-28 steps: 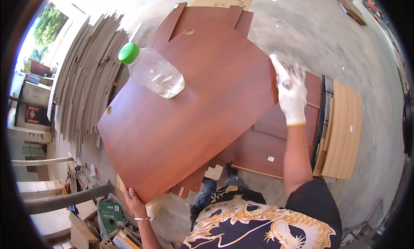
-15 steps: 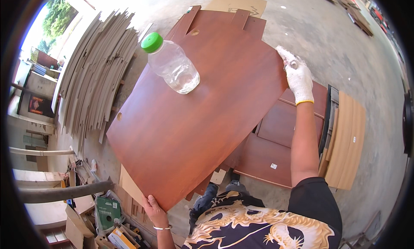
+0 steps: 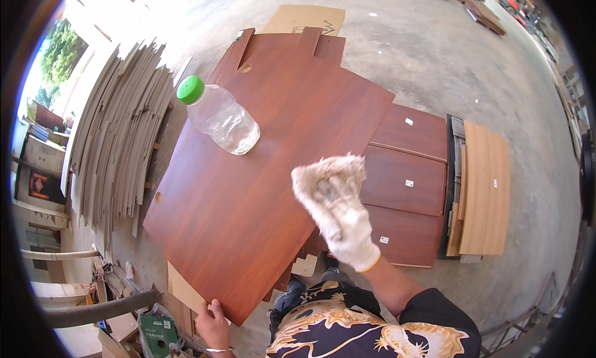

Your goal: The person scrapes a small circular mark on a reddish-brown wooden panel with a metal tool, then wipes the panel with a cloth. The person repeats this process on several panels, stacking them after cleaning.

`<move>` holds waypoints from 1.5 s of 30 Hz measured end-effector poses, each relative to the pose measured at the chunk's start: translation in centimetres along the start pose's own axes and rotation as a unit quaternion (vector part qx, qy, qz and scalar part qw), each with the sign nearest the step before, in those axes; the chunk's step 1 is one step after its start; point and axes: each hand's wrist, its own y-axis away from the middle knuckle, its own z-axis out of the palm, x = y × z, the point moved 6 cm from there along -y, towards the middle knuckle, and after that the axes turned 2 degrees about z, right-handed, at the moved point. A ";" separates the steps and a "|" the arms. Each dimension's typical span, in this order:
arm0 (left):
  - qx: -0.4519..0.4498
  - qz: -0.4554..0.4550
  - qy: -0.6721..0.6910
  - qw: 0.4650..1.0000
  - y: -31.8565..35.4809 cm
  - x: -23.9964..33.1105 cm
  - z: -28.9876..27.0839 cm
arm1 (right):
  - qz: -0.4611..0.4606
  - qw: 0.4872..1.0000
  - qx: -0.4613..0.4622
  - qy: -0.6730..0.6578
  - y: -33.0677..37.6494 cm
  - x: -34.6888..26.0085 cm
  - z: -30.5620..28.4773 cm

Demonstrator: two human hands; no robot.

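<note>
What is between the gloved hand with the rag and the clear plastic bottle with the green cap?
Only bare reddish-brown wooden panel, seen in the head view, separates the gloved right hand from the bottle.

Laminate board (image 3: pixel 248 190): reddish-brown wood grain, glossy. Plastic bottle (image 3: pixel 222 118): clear, with a bright green cap (image 3: pixel 190 90). Right hand (image 3: pixel 344 224): white knit glove with a yellow cuff edge, holding an off-white rag (image 3: pixel 329 178) smudged grey. Stacked panels (image 3: pixel 406 184): the same reddish brown, with small white stickers. Curved boards (image 3: pixel 484 187): pale tan. Leaning sheets (image 3: pixel 118 134): grey. Shirt (image 3: pixel 360 327): black with a gold dragon pattern. Floor (image 3: pixel 434 54): grey concrete.
</note>
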 end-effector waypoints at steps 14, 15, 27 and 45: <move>-0.003 0.315 0.417 0.853 -27.2 25.2 3.4 | 0.250 0.744 -0.213 -0.582 12.4 -6.0 2.9; 0.011 0.318 0.426 0.847 -28.1 26.6 3.6 | 0.298 0.679 -0.151 -0.654 13.5 -5.5 3.0; -0.037 0.438 0.252 0.862 -22.9 31.3 1.2 | 0.256 0.578 0.194 -0.750 14.4 -2.5 -0.2; 0.210 0.620 -0.165 0.737 -17.0 21.7 -8.7 | 0.175 0.620 0.008 -0.765 1.2 -10.0 9.5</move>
